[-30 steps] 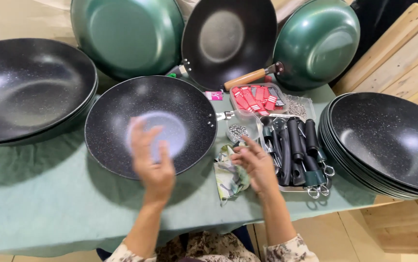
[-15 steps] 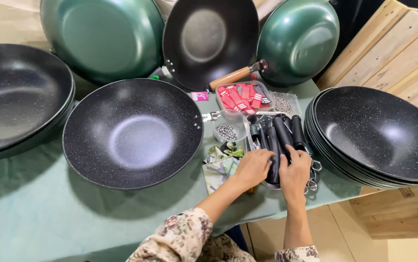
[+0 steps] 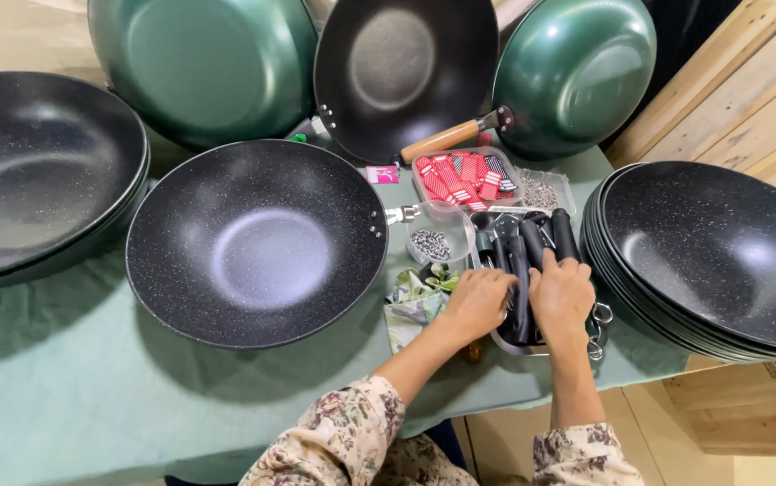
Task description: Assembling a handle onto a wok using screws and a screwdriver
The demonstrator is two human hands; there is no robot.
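Centrally, black pan handles (image 3: 536, 252) lie side by side in a shallow metal tray (image 3: 505, 340) at the table's near edge, between the black speckled wok (image 3: 257, 243) and the stack of black woks (image 3: 712, 256). Both hands rest on them: left hand (image 3: 480, 301) curled over the left handles, right hand (image 3: 563, 292) curled over the right ones; whether either actually grips a handle cannot be told. Just behind the tray stand a clear tub of small metal fasteners (image 3: 431, 241) and a clear tub of red tags (image 3: 464, 177). Green cloth (image 3: 64, 360) covers the table; two green woks (image 3: 203, 63) lean at the rear.
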